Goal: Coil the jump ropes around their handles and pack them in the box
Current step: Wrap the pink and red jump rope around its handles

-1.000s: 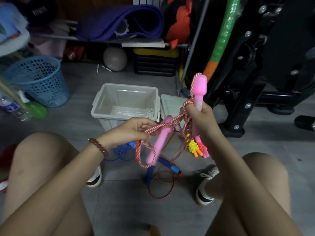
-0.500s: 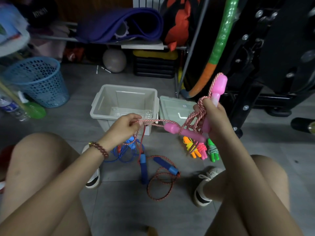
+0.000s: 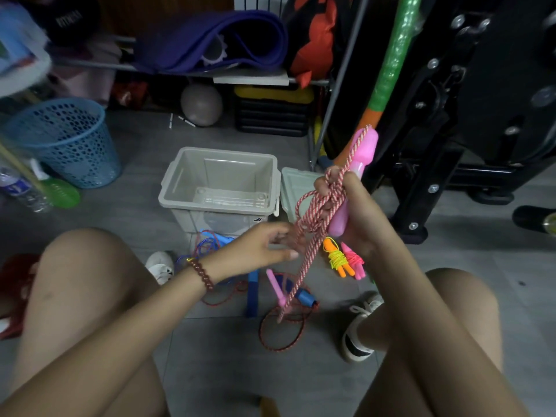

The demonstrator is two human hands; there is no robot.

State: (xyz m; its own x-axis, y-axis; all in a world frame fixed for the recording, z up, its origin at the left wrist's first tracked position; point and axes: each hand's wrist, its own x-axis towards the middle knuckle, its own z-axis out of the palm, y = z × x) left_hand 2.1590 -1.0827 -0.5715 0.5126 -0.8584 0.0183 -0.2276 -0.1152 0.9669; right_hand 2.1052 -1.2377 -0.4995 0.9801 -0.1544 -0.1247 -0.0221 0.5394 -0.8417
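Right grip (image 3: 358, 218) clenched round upright pink handle (image 3: 365, 149), red-white rope (image 3: 311, 227) looped over its fingers. Left grip (image 3: 255, 251) released, fingers loose, just beside hanging strands; contact unclear. Second pink handle (image 3: 276, 287) dangled below, above blue-handled rope (image 3: 252, 293) on floor. Open box (image 3: 192, 176) beyond left grip. Coiled orange and pink ropes (image 3: 337, 260) on floor below right grip.
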